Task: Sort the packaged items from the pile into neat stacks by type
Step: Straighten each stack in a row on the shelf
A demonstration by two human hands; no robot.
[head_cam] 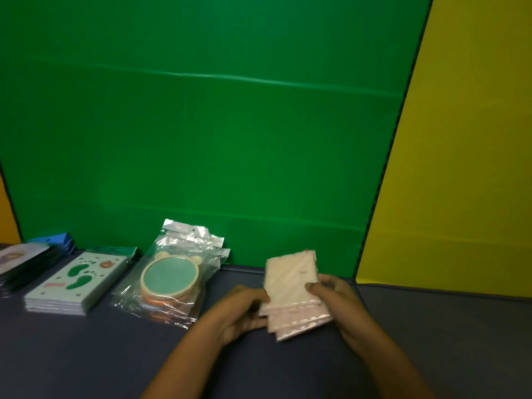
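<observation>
A stack of pale pink packets [290,283] with white-dotted lower edges lies on the dark table at centre right, slightly fanned. My left hand [244,309] grips its left side and my right hand [336,300] grips its right side, thumb on top. To the left sit three other stacks: clear bags holding round green-faced mirrors [169,279], white cards printed with green footprints [74,282], and dark-edged packets with a pale top [23,263] at the far left.
A green panel [201,125] stands close behind the stacks, and a yellow panel [460,168] closes the right side. The dark table [86,355] extends toward me, with a grey surface [446,326] to the right of my hands.
</observation>
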